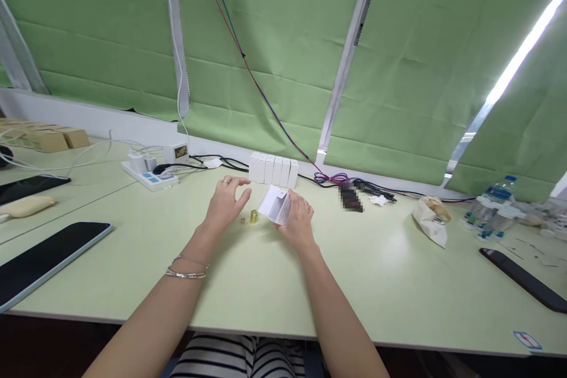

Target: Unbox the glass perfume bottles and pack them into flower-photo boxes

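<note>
A white rectangular cardboard box [267,199], flap raised and contents not discernible, is grasped along its right side by the right hand [299,220] over the middle of the pale green table [354,283]. The left hand [225,199] is unloaded, thumb and forefinger well parted, near a shiny gold-coloured cylinder [254,217] and a small brownish-gold piece [243,221] to its left. Upright white boxes [273,171], contents hidden, stand in a row on the far side.

White box [278,208] in right hand [297,220]; seemingly open
</note>
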`<state>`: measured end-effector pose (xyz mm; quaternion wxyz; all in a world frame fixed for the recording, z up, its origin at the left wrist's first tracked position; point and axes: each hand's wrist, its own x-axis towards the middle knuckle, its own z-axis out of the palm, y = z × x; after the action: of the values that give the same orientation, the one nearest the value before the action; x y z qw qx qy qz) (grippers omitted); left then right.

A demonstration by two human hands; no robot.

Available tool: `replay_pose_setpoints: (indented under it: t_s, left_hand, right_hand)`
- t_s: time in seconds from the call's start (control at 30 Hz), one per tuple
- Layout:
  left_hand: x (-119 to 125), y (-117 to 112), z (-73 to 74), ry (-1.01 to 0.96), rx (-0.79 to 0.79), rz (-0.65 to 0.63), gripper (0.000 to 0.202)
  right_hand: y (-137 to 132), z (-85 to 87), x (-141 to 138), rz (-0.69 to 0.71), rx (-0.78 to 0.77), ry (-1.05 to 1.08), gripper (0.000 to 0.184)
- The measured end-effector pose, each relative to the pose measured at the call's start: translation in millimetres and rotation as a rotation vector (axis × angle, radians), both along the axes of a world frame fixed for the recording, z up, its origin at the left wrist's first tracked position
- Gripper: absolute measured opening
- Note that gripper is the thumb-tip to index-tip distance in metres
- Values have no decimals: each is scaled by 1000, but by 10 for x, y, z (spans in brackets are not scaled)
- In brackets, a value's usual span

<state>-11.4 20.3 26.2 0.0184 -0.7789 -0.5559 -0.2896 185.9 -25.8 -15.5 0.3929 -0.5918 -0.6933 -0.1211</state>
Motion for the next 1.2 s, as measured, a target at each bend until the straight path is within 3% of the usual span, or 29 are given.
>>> replay_pose_setpoints:
  t_s: [0.1, 0.17, 0.23, 0.43, 0.83, 1.0, 1.2]
  left_hand:
    - [191, -121, 79, -72, 242, -157, 28]
    - [326, -192, 74, -10, 245, -281, 20]
    - [432, -243, 36, 79, 166, -323, 16]
    - [536, -282, -68, 170, 200, -271, 11]
    - [567, -270, -56, 153, 271, -245, 13]
    - [339, -239, 160, 115, 246, -294, 12]
    - [27, -234, 509, 153, 69, -415, 16]
  right_hand:
    - [2, -1, -11, 27, 3, -13, 76]
    - [-3, 2, -15, 42, 1, -25, 74]
    - [-12, 3, -19, 58, -4, -44, 71]
    - [-21, -10, -42, 117, 21, -108, 67]
    - [-18, 3, -12, 71, 30, -161, 70]
    - [15, 4, 41, 34, -4, -152, 73]
    - [8, 21, 48, 31, -38, -154, 73]
